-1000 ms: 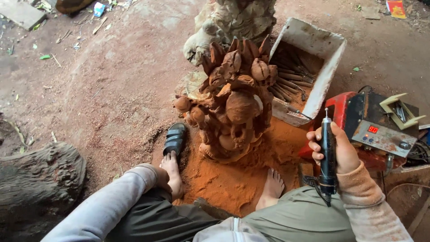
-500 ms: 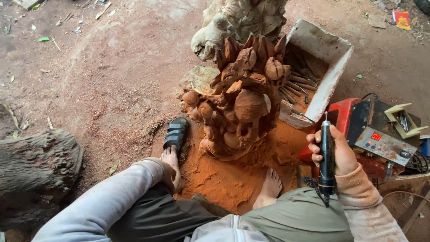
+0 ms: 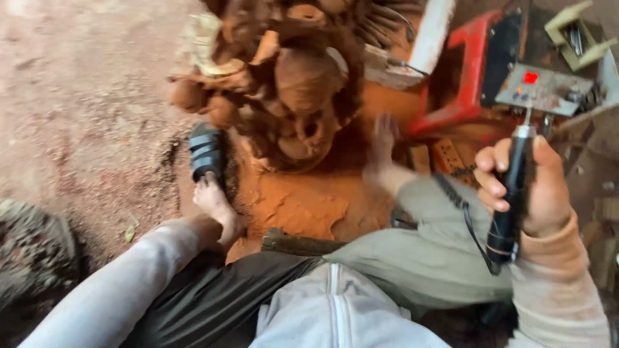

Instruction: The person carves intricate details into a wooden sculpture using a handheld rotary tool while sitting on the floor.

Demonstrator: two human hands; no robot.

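Note:
My right hand [image 3: 545, 190] is closed around a black rotary carving tool [image 3: 509, 206], held upright with its metal tip up and its cord trailing over my olive trouser leg. A reddish-brown wooden carving [image 3: 303, 84] of rounded figures stands ahead on orange sawdust [image 3: 303, 206], apart from the tool. My left arm [image 3: 129, 283] in a grey sleeve reaches to my bare left foot [image 3: 216, 206] beside a black sandal [image 3: 206, 151]; the left hand itself is hidden there. My right foot [image 3: 380, 148], blurred, rests against the carving's base.
A red machine frame [image 3: 464, 77] and a grey control box with a red display [image 3: 545, 87] sit right of the carving. A white tray edge [image 3: 438, 26] shows at the top. A rough log [image 3: 32, 251] lies at the left on bare earth.
The view has dropped closer to the carving. My right hand has lifted with the tool, and my right foot has shifted at the carving's base.

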